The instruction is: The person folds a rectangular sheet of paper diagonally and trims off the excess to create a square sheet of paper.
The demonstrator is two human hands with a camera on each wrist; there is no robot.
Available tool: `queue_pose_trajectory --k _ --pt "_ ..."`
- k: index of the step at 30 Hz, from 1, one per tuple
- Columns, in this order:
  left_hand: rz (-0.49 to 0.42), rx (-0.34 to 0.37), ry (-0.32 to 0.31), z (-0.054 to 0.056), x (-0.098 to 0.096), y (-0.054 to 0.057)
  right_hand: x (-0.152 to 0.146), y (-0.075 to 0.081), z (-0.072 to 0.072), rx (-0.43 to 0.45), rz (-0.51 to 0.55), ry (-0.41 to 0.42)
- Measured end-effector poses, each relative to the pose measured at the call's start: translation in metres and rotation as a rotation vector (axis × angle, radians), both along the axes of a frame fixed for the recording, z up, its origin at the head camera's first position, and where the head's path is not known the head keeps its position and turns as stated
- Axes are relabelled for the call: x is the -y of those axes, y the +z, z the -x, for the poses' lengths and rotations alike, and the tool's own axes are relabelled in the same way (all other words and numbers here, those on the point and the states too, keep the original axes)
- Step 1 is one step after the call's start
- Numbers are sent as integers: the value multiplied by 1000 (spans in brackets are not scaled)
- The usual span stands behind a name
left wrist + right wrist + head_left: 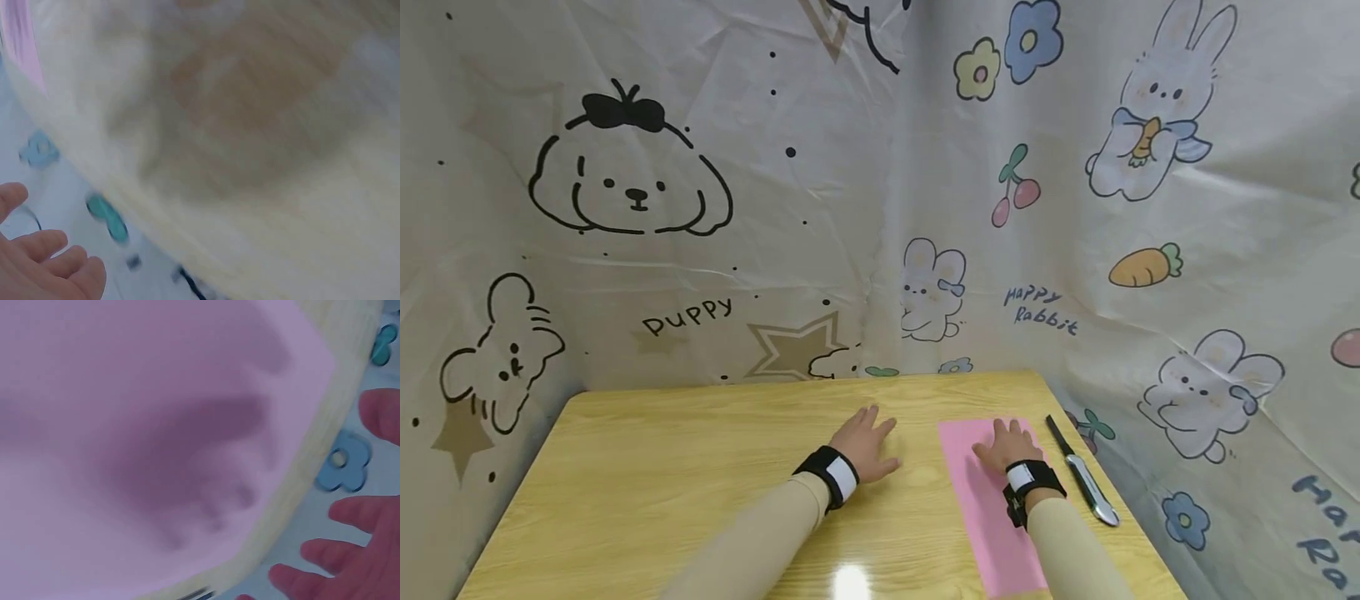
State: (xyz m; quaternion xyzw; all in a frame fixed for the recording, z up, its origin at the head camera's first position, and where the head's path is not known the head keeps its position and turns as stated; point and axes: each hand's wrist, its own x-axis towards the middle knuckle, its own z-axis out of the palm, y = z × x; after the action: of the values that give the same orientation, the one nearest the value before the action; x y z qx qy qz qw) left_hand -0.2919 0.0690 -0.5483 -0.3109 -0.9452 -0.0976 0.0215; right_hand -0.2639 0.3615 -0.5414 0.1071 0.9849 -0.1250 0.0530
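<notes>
1. Background: a creased white cloth (pixel 842 208), printed with a puppy face (pixel 636 196), rabbits (pixel 1157 108) and flowers (pixel 1033 40), hangs behind and to both sides of the table.
2. Surface: I note a yellow wood-grain table (pixel 662 467), glossy, with a light reflection (pixel 851 581) at the near side.
3. Pink sheet (pixel 983 517): lies flat on the table's right part, longer side running away from me.
4. My right hand (pixel 1009 450): positioned over the sheet's far half, fingers spread wide and free; the right wrist view shows its shadow (pixel 187 456) on the pink surface.
5. My left hand (pixel 861 447): above bare wood left of the sheet, fingers likewise wide apart and free.
6. Knife (pixel 1081 471): just beside the sheet, on its right, dark end pointing away, silver end nearer me.
7. Both wrists: black bands (pixel 826 475), pale sleeves (pixel 760 533).
</notes>
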Motion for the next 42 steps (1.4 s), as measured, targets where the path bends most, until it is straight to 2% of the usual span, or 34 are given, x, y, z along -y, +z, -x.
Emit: queue_pose_trajectory --k 4,7,12,16,20,22,27,35,42 --pt "22 11 -62 -17 -19 -10 -9 -12 -9 48 34 -46" --pt "33 18 -83 -27 -33 -16 -12 -23 -10 66 37 -38" --pt "50 28 -107 -39 -61 -29 -14 -41 -8 68 -14 -7" --pt "53 -42 -144 -47 -83 -41 1 -42 -8 47 -28 -4" --pt "58 -111 -178 -56 -91 -47 16 -49 -7 33 -44 9" --pt "61 -110 -187 -59 -92 -51 20 -52 -8 32 -45 15" --pt "93 -91 -188 -62 -95 -59 25 -48 -13 39 -25 11" --pt "76 -76 -214 -62 -97 -57 21 -42 -18 38 -52 13" --pt "77 -71 -219 -57 -98 -59 18 -38 -18 45 -80 1"
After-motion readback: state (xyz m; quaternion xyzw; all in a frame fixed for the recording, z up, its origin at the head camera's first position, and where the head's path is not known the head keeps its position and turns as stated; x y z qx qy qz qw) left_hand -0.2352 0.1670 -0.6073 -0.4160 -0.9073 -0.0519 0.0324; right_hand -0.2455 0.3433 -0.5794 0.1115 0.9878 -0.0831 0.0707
